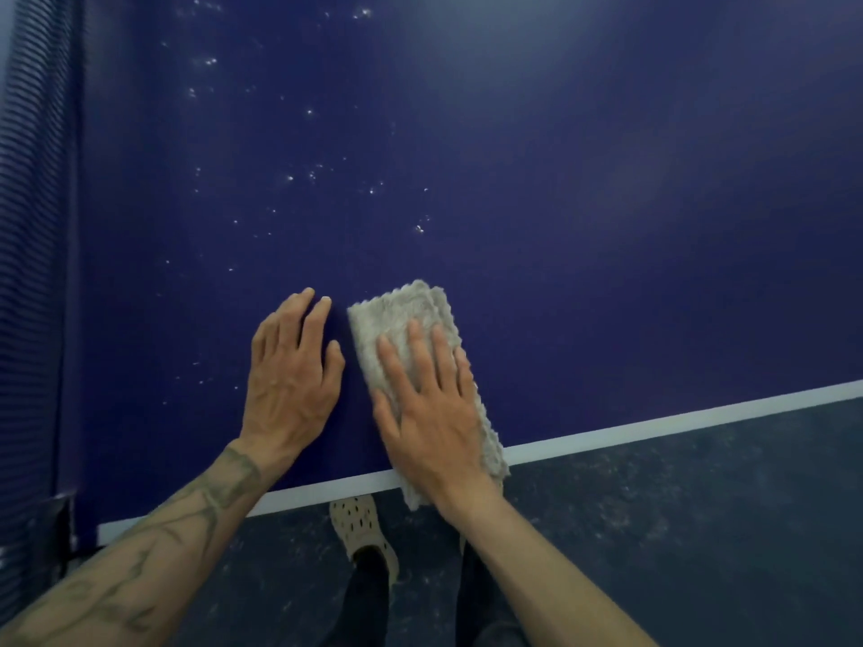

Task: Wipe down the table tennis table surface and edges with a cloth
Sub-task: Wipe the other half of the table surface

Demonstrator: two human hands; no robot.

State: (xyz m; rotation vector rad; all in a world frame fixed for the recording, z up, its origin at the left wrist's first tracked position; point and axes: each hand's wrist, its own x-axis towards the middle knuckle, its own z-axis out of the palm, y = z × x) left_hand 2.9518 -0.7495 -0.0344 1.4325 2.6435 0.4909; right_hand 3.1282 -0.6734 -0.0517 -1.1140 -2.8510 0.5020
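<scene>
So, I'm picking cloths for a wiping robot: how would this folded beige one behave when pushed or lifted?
The cloth looks soft and floppy: its near end droops over the table edge. Its fluffy pile probably drags rather than slides, so the flat right hand pressing on it makes sense. Lifted, the fold would likely fall open.

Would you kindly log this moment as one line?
right hand flat on cloth | left hand flat on table | specks unwiped

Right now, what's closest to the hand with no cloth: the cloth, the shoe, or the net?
From the left hand:
1. The cloth, just beside it, under the right hand.
2. The shoe, on the floor below the table edge.
3. The net, far off at the left.
</scene>
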